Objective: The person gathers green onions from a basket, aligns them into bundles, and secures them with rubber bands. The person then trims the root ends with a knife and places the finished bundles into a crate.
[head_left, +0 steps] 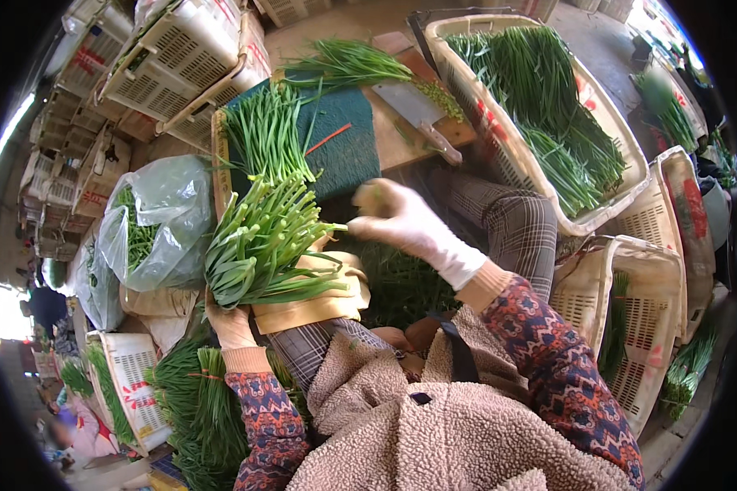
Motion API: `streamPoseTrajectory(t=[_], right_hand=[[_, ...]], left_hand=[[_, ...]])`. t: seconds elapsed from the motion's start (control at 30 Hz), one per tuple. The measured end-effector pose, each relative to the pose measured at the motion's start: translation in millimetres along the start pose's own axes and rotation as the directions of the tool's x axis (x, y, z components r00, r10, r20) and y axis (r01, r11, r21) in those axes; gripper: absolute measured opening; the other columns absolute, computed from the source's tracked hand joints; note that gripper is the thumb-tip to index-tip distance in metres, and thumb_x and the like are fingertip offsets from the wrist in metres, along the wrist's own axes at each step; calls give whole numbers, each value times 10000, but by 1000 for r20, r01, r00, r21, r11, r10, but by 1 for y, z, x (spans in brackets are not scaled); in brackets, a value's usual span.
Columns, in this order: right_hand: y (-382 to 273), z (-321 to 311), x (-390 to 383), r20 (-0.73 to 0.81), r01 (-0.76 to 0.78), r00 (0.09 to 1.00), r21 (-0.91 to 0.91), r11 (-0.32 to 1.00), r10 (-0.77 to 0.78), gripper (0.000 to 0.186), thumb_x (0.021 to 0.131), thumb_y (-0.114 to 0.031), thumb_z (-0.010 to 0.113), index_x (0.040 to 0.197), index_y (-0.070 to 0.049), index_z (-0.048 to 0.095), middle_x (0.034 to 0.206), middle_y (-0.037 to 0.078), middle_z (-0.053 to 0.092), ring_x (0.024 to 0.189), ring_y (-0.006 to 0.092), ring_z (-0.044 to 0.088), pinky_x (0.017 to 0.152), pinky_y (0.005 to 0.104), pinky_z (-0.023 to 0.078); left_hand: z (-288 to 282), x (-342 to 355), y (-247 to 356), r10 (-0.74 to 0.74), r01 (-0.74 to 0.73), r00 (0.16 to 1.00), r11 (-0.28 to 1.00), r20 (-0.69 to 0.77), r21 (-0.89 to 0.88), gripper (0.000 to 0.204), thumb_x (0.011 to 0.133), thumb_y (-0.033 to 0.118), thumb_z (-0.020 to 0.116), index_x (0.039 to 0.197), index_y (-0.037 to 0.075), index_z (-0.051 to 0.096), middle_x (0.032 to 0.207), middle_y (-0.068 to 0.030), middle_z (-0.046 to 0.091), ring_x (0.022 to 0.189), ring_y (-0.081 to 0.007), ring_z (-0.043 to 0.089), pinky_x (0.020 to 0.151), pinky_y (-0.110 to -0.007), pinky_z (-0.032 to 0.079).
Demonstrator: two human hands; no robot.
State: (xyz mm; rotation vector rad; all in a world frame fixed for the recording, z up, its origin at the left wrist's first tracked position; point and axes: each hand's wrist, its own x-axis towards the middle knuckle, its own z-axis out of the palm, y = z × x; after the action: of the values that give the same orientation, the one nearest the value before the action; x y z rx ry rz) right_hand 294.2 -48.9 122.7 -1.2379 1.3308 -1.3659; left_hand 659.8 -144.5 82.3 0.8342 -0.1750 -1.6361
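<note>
A thick bunch of garlic chives (262,250) lies over my left thigh, cut stalk ends fanned up and to the right. My left hand (231,326), in a pale glove, grips it from below; the leaves hide most of its fingers. Just right of the stalk ends is my gloved right hand (405,225). Its fingers are curled and smeared by motion, so I cannot tell whether they hold anything. A yellow cloth (323,286) covers my thigh under the bunch. Beyond it, more loose chives (266,131) rest on a green mat (344,155), beside a thin red strip (329,138).
On the wooden board (397,139) lies a cleaver (418,119) with a wooden handle. A large crate (622,192) of chives stands at the right. To the left are a clear plastic bag (172,213) and stacked crates (172,69). Tied chive bundles (217,401) stand at lower left.
</note>
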Motion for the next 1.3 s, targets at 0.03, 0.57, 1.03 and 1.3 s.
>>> streamPoseTrajectory(t=[0.03, 0.57, 1.03, 1.3], right_hand=[[-18, 17, 1, 67, 17, 998, 14, 1000, -18, 428, 739, -375, 744, 937, -32, 582, 727, 51, 605, 735, 178, 607, 615, 316, 498], [19, -8, 9, 11, -139, 990, -91, 986, 141, 394, 803, -367, 694, 859, 22, 671, 730, 97, 667, 682, 154, 620, 670, 284, 498], [17, 14, -6, 414, -142, 882, -215, 966, 222, 448, 910, -379, 589, 1102, 25, 627, 1002, 114, 669, 930, 173, 616, 858, 303, 480], [44, -7, -23, 199, -167, 957, -223, 960, 212, 271, 900, -263, 563, 899, -4, 643, 739, 183, 637, 716, 303, 652, 638, 412, 490]], left_hand=[[2, -1, -2, 4, -4, 1000, 1000, -21, 7, 379, 929, 245, 416, 1177, 11, 581, 1219, -183, 583, 1130, -358, 552, 960, -552, 447], [-14, 13, -7, 15, -11, 1000, 986, -20, 167, 384, 946, 235, 390, 1212, 9, 552, 1235, -175, 574, 1147, -342, 540, 991, -518, 427], [9, 2, -11, 63, -55, 997, 984, -40, 170, 363, 946, 232, 415, 1175, -4, 569, 1203, -166, 591, 1112, -314, 566, 954, -488, 470], [13, -6, -13, 148, -122, 980, 975, -131, 186, 388, 940, 288, 420, 1172, 22, 582, 1195, -167, 595, 1097, -327, 573, 943, -511, 470]])
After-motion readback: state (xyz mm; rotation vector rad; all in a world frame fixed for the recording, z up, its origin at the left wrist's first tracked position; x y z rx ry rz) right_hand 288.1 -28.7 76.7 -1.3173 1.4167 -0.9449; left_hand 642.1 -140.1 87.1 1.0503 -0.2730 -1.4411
